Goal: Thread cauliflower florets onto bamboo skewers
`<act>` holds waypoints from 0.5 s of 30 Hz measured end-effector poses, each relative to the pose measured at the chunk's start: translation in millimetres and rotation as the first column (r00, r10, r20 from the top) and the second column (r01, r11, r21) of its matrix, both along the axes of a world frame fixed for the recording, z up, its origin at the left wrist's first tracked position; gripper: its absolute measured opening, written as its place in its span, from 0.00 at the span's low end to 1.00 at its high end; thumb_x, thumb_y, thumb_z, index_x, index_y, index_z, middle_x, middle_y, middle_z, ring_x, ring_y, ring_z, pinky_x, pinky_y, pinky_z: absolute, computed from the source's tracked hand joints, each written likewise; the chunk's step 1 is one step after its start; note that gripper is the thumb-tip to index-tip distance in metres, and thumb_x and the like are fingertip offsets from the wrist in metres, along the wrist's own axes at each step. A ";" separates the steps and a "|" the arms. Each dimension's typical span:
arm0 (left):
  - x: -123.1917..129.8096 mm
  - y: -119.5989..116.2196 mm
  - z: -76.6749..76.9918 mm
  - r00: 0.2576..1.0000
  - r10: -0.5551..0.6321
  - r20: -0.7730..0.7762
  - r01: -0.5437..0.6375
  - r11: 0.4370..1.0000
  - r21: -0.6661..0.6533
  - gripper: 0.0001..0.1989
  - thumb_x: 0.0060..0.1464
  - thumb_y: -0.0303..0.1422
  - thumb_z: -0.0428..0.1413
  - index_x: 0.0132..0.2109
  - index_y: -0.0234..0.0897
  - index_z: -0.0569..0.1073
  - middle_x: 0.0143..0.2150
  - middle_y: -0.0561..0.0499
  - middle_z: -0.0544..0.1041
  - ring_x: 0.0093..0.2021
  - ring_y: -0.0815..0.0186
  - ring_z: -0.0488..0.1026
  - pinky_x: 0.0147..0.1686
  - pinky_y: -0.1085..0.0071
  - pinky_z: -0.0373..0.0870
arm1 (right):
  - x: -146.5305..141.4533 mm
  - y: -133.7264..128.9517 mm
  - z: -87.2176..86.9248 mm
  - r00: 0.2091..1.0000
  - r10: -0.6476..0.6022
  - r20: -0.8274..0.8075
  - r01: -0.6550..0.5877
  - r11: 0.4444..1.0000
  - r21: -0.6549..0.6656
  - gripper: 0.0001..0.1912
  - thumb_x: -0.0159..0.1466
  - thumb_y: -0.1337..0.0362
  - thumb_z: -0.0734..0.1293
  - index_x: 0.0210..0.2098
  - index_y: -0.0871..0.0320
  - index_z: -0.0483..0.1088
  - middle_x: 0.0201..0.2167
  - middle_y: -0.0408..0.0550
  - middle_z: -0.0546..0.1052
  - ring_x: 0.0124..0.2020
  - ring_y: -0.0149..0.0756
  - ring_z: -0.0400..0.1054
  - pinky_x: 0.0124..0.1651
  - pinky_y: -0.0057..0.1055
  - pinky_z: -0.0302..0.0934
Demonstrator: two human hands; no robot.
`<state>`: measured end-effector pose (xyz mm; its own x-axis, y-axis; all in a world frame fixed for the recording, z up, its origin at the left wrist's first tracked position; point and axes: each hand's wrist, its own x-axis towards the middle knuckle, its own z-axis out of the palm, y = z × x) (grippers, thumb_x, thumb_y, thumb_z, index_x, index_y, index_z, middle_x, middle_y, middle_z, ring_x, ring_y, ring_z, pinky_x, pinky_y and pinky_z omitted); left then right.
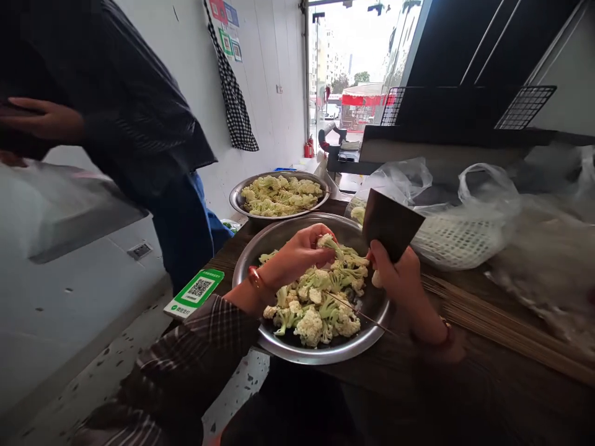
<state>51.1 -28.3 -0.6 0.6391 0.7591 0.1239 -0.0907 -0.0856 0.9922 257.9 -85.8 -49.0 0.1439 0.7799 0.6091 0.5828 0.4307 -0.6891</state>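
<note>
Over the near metal bowl [297, 355], my left hand [303, 253] holds a cauliflower floret [329, 243] between its fingers. My right hand [395, 272] grips a dark, wide-bladed cleaver [391, 224], raised at the bowl's right side. Many cut cauliflower florets [310, 327] lie in this bowl, with a thin skewer [353, 310] across them and past the rim. Behind it stands a second metal bowl [233, 199] full of florets [279, 197]. A pale piece shows beneath my right hand; whether that hand touches it is unclear.
Thin wooden skewers [493, 316] lie on the dark table at right. Behind them are a white basket [460, 241] and plastic bags [548, 229]. A green QR-code sign [198, 291] is at the left. A person in dark clothes [153, 118] stands beyond it.
</note>
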 end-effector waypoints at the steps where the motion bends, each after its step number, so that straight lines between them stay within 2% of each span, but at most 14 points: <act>1: -0.6 0.4 0.0 1.000 0.008 0.011 -0.008 1.000 -0.009 0.17 0.50 0.36 0.68 0.40 0.33 0.71 0.29 0.55 0.72 0.25 0.75 0.65 0.26 0.77 0.60 | 1.7 0.4 -0.5 0.997 0.001 -0.081 -0.005 0.999 -0.054 0.23 0.71 0.48 0.60 0.27 0.56 0.70 0.23 0.48 0.73 0.27 0.40 0.70 0.30 0.34 0.65; 5: -2.4 1.7 0.8 0.999 0.030 -0.017 -0.031 0.999 -0.022 0.17 0.51 0.35 0.66 0.47 0.34 0.74 0.32 0.53 0.73 0.27 0.74 0.67 0.25 0.78 0.60 | 3.0 -0.2 0.7 0.951 0.061 -0.303 -0.136 0.963 -0.232 0.27 0.67 0.41 0.64 0.24 0.57 0.69 0.20 0.45 0.71 0.22 0.34 0.65 0.25 0.30 0.59; 8: -2.6 2.2 2.0 0.998 0.052 -0.035 -0.052 0.998 -0.023 0.18 0.53 0.34 0.65 0.50 0.36 0.74 0.34 0.53 0.73 0.28 0.74 0.68 0.26 0.78 0.62 | 0.9 -3.0 5.2 0.907 0.103 -0.408 -0.242 0.920 -0.307 0.28 0.65 0.40 0.65 0.24 0.58 0.69 0.20 0.44 0.72 0.21 0.31 0.63 0.25 0.29 0.58; 12: -2.1 4.8 1.2 0.990 0.144 0.014 -0.143 0.989 -0.042 0.15 0.51 0.32 0.65 0.44 0.36 0.71 0.31 0.56 0.71 0.27 0.76 0.66 0.26 0.79 0.63 | 0.0 -5.6 8.3 0.870 0.116 -0.478 -0.293 0.903 -0.314 0.28 0.64 0.40 0.66 0.24 0.58 0.70 0.21 0.44 0.72 0.22 0.30 0.63 0.26 0.28 0.57; 15: -2.4 8.7 -1.5 0.979 0.193 0.059 -0.193 0.981 -0.006 0.13 0.50 0.33 0.66 0.39 0.34 0.71 0.30 0.56 0.71 0.27 0.76 0.67 0.27 0.79 0.63 | 1.0 -4.9 6.3 0.853 0.113 -0.510 -0.309 0.896 -0.318 0.27 0.64 0.41 0.67 0.24 0.58 0.69 0.21 0.44 0.72 0.21 0.29 0.63 0.26 0.28 0.57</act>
<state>48.7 -19.7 -2.2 0.4721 0.8675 0.1569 -0.1314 -0.1067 0.9856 259.0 -90.7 -42.7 0.1384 0.9764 0.1657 0.0733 0.1568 -0.9849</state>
